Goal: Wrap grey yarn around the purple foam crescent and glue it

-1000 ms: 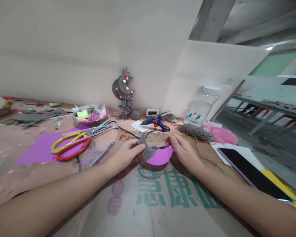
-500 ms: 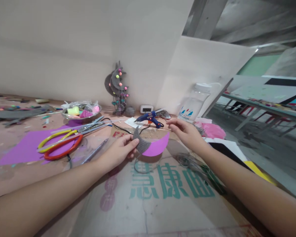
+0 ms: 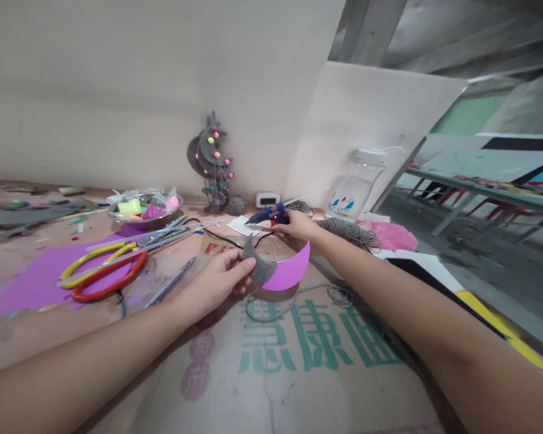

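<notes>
- One crescent (image 3: 280,277), part grey yarn, part bare purple card, held above the cardboard (image 3: 226,392), well left of the right forearm.
- One left hand (image 3: 224,274), thumb and fingers clamped on the crescent's grey part.
- One right hand (image 3: 301,226), fingers at the handle of the glue gun (image 3: 266,214); it covers most of the handle, so whether they are closed round it cannot be told.
- One white slip (image 3: 241,226), under the gun's nozzle, which points left.
- One black cord (image 3: 226,239), passing behind the crescent's upper tip.
- One yarn tail (image 3: 266,317), grey, looped on the cardboard below the crescent.
- One pair of scissors (image 3: 141,266), yellow and red handles, on a purple sheet (image 3: 31,274); clear sticks lie across it.
- One pen (image 3: 172,280), between scissors and left forearm.
- One metal bowl (image 3: 156,223), bright pieces inside, beyond the scissors.
- One moon ornament (image 3: 210,157), coloured beads, upright by the wall; yarn ball (image 3: 238,205) beside it.
- One timer (image 3: 268,199), behind the gun.
- One bottle (image 3: 353,187), capped, behind a grey skein (image 3: 348,233).
- One pink wrapper (image 3: 391,236), right of the skein.
- One phone (image 3: 420,274), partly hidden by the right forearm.
</notes>
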The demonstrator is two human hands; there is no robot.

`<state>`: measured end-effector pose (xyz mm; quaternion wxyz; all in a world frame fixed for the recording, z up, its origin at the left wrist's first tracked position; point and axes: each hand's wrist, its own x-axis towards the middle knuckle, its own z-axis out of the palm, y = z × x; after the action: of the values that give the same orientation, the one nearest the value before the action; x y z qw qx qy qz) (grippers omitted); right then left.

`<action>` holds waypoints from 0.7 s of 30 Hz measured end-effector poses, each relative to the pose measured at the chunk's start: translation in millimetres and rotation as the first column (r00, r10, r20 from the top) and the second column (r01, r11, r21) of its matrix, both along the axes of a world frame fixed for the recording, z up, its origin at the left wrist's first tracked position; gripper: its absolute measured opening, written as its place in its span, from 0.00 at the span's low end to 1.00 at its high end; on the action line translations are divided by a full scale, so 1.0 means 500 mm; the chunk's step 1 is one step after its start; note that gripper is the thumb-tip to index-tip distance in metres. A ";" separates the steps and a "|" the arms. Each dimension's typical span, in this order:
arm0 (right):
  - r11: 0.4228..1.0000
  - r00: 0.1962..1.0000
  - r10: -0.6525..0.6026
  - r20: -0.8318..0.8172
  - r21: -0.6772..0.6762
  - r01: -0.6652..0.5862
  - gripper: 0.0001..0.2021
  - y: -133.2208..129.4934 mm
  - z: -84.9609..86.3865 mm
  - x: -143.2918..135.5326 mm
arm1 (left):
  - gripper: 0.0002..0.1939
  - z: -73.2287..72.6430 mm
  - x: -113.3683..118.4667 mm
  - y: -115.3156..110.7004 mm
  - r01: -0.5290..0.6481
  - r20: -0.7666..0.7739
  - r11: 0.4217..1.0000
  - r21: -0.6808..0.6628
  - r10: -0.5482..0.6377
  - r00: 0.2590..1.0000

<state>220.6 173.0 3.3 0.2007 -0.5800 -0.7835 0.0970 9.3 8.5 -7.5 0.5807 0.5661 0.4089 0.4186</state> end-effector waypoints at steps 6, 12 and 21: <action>0.997 0.996 -0.032 -0.084 0.061 0.037 0.16 -0.003 -0.024 -0.018 | 0.11 -0.005 0.000 0.002 0.008 0.016 1.000 -0.016 -0.007 1.000; 1.000 0.977 0.013 -0.214 0.007 -0.012 0.08 -0.037 0.031 -0.017 | 0.11 -0.003 0.001 -0.001 -0.007 0.014 1.000 -0.003 0.007 1.000; 0.972 0.895 0.179 -0.409 0.217 -0.095 0.10 -0.219 0.087 0.073 | 0.09 0.003 -0.006 0.002 -0.209 0.063 0.975 -0.075 0.214 0.975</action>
<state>257.1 63.3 47.1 0.4140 -0.4659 -0.7655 0.1595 6.5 9.4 -5.9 0.5657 0.4841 0.4599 0.4838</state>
